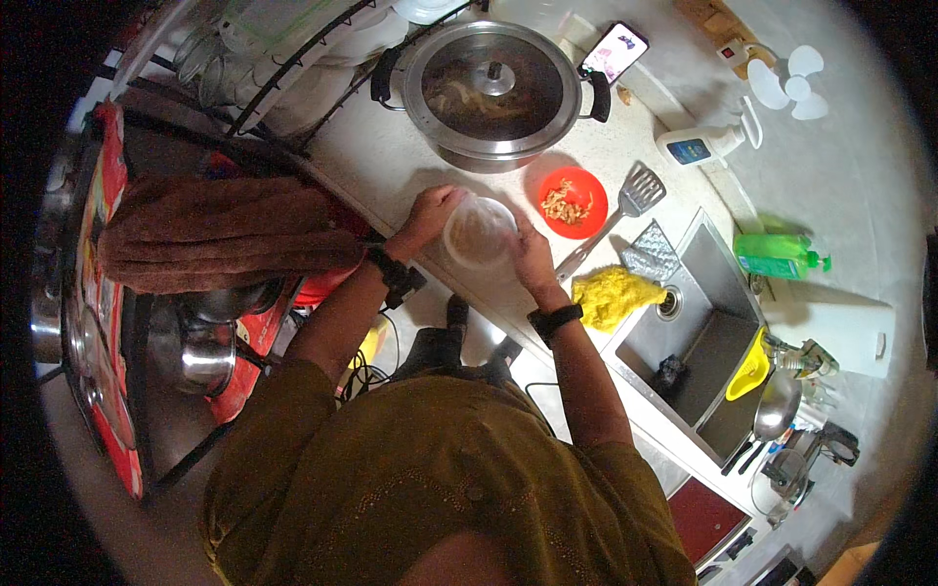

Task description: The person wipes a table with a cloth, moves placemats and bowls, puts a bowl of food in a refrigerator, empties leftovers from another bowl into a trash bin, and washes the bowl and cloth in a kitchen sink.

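A round translucent plastic bowl [480, 233] is held between my two hands over the near edge of the countertop. My left hand [431, 218] grips its left rim. Around the right side curl the fingers of my right hand [533, 255]. Something brownish shows through the bowl, but whether it lies inside I cannot tell. Close to the right hand, a red bowl [599, 206] contains small pale-brown strips. Behind both bowls stands a large steel pot [454, 155] under a glass lid [469, 69], with pieces of food visible through the glass.
A slotted metal spatula [623, 209] and a yellow cloth [615, 297] lie left of the steel sink [718, 293]. Along the wall are a phone [615, 53], a white spray bottle [703, 145] and a green pump bottle [773, 256]. A brown towel [227, 234] hangs at left.
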